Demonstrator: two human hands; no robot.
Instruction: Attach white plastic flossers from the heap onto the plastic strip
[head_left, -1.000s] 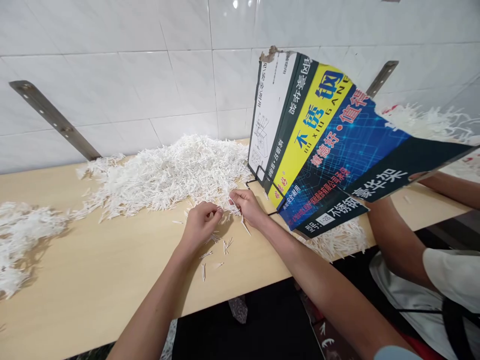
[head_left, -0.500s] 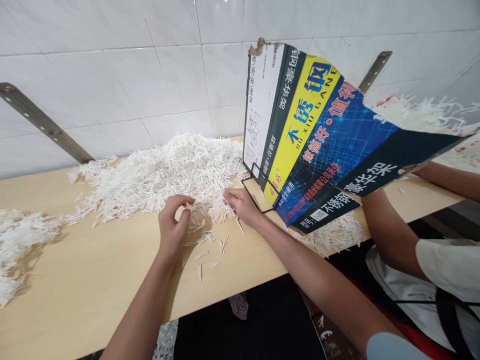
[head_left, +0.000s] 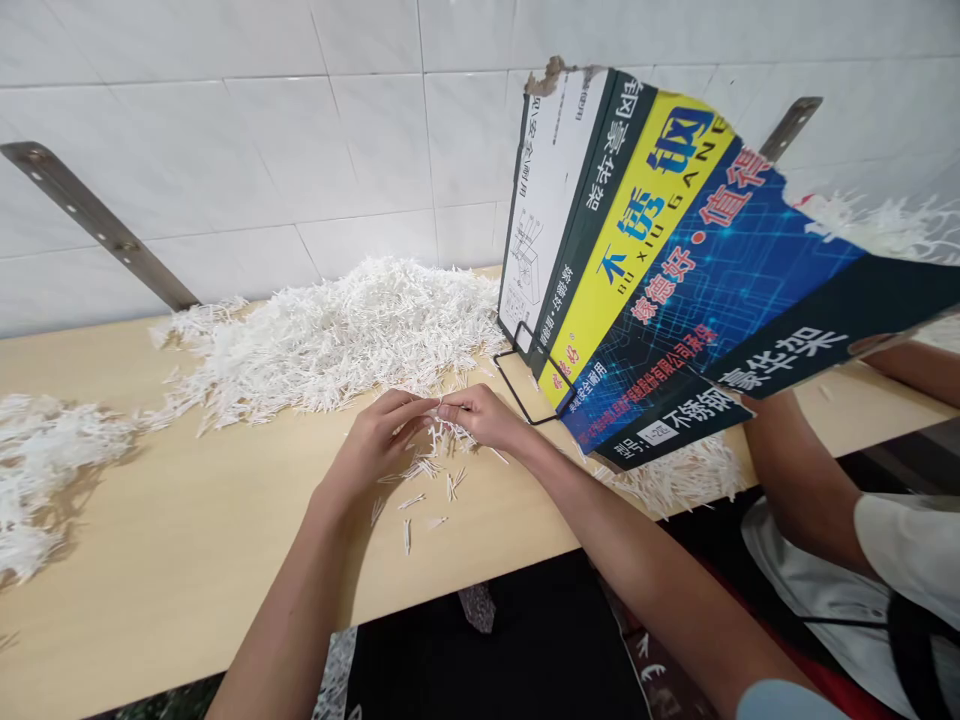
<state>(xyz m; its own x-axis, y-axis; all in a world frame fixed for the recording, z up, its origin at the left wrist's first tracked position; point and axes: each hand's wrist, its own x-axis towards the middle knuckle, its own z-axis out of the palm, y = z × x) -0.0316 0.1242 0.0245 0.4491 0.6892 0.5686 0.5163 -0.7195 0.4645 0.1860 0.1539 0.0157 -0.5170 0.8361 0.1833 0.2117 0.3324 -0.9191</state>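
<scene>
My left hand (head_left: 384,430) and my right hand (head_left: 476,414) meet at the fingertips just in front of a large heap of thin white plastic-looking sticks (head_left: 375,325). Both are closed in a pinch. A small white stick piece (head_left: 433,411) shows between the fingertips, mostly covered by them. Below the hands, several loose white sticks (head_left: 409,500) lie scattered on the wooden table (head_left: 210,520), some in small clusters.
A printed cardboard panel (head_left: 637,260) stands to the right in a black wire stand (head_left: 517,395). Behind it show a co-worker's arm (head_left: 795,470) and more white sticks (head_left: 682,470). Another white pile (head_left: 30,480) lies at left. A metal bracket (head_left: 105,230) meets the tiled wall.
My left hand has moved right and its fingers have closed, so the hands now touch at the fingertips. The view has shifted slightly.
</scene>
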